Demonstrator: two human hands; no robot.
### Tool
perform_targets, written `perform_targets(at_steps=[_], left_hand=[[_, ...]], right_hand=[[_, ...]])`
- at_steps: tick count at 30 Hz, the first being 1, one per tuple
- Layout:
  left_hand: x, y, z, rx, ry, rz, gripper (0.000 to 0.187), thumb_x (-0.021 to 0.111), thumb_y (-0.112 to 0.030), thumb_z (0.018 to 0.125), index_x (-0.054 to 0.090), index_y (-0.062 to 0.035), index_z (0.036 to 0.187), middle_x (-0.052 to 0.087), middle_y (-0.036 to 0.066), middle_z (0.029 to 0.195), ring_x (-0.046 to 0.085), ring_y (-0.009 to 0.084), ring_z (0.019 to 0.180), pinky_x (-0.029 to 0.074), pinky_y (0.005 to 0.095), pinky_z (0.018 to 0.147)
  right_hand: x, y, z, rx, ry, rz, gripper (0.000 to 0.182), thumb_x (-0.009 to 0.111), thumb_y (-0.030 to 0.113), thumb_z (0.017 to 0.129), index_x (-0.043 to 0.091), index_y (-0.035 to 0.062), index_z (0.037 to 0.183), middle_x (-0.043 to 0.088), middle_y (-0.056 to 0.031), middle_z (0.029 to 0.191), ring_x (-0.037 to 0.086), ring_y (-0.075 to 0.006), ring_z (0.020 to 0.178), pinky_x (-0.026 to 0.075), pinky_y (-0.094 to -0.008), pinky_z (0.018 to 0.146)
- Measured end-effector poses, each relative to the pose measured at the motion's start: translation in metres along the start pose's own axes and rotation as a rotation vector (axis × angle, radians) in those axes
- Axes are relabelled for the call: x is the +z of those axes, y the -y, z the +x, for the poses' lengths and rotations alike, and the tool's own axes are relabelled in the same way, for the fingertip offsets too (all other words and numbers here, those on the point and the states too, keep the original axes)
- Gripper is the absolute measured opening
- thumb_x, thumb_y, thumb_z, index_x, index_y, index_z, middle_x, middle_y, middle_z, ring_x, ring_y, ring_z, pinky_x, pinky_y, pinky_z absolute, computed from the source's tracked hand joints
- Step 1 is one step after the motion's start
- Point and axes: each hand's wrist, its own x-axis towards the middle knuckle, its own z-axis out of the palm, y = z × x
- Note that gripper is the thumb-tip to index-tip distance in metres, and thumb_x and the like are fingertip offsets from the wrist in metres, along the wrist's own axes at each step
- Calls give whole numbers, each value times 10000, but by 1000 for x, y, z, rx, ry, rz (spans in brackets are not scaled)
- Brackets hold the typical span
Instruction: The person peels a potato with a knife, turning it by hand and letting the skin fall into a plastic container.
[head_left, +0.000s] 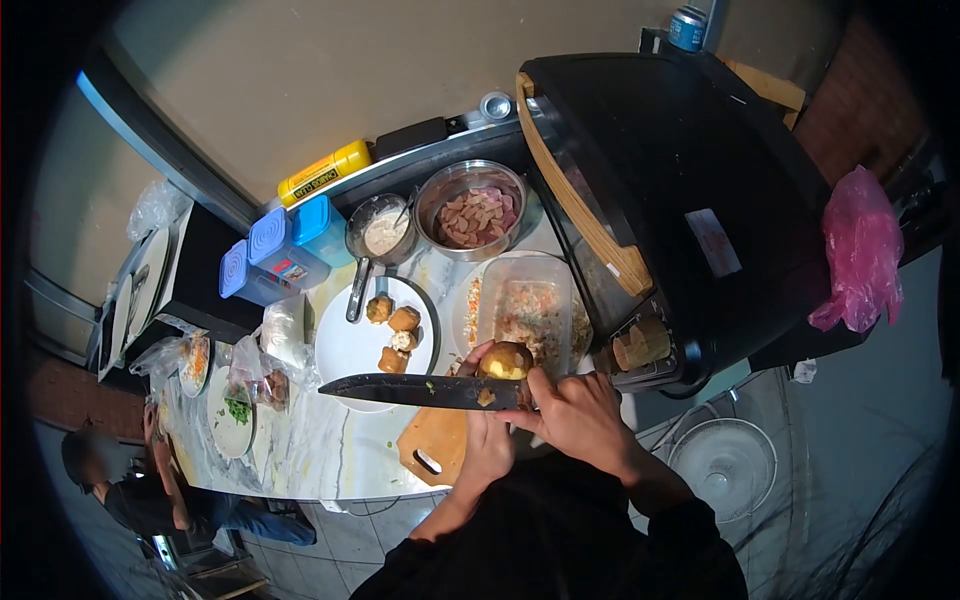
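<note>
My left hand (488, 448) holds a round brown-skinned item (507, 361) with a pale yellow cut patch. My right hand (580, 417) grips a large dark knife (415, 391), whose blade points left and lies across in front of the round item. Small bits stick to the blade. Behind the hands, a clear plastic container (527, 268) with chopped mixture rests over a plate. To the left, a white plate (342, 335) bears several browned pieces, some with pale filling. An orange cutting board (430, 440) lies below the blade.
A steel pot (470, 168) of meat pieces and a pan (372, 215) of white mixture stand behind. A black appliance (690, 170) fills the right. Blue-lidded containers (268, 232) and a plate of greens (232, 437) are at left. Another person (130, 500) is at lower left.
</note>
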Motion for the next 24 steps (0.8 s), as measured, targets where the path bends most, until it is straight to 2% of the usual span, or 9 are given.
perform_targets(at_steps=[1,3,6,12,19,21,24], left_hand=[[1,-1,0,0,1,-1,459,364,-193,986,275,66,1355,284,195,1393,361,290,1256,293,370,1052],[1,-1,-1,4,-22,43,450,373,-173,982,279,60,1355,289,190,1390,362,287,1253,287,369,1054],[-1,6,-3,61,-24,137,446,375,-165,981,281,55,1357,296,185,1384,360,285,1253,277,368,1058],[1,-4,-1,28,-30,97,445,364,-164,983,276,53,1361,307,185,1383,355,286,1262,263,377,1065],[1,-4,-3,34,-44,117,443,371,-134,980,262,56,1366,305,182,1386,354,285,1267,256,372,1071],[1,-2,-3,21,-73,191,474,363,-223,993,273,44,1374,387,141,1314,435,213,1176,364,334,986],[2,-2,-2,63,-91,215,458,351,-209,997,276,43,1373,390,141,1312,434,216,1182,359,340,998]], right_hand=[[1,0,0,1,0,-1,553,545,593,856,539,45,782,562,-91,478,609,-274,433,480,-388,428],[2,1,-1,79,36,44,578,564,616,818,583,39,839,564,-129,497,604,-338,474,466,-432,464],[1,-1,1,22,1,62,549,564,584,847,551,38,792,592,-111,522,629,-303,486,483,-409,464],[4,1,4,48,29,54,566,582,572,838,564,7,822,601,-129,545,636,-326,514,478,-425,460],[14,-3,2,18,-30,61,539,578,567,842,557,29,815,568,-119,490,624,-326,480,482,-431,455],[12,-3,4,21,-42,59,522,578,566,842,551,47,807,556,-114,471,618,-321,465,486,-424,447],[9,-2,6,34,9,24,578,554,599,840,576,21,829,596,-115,543,630,-312,507,496,-395,481]])
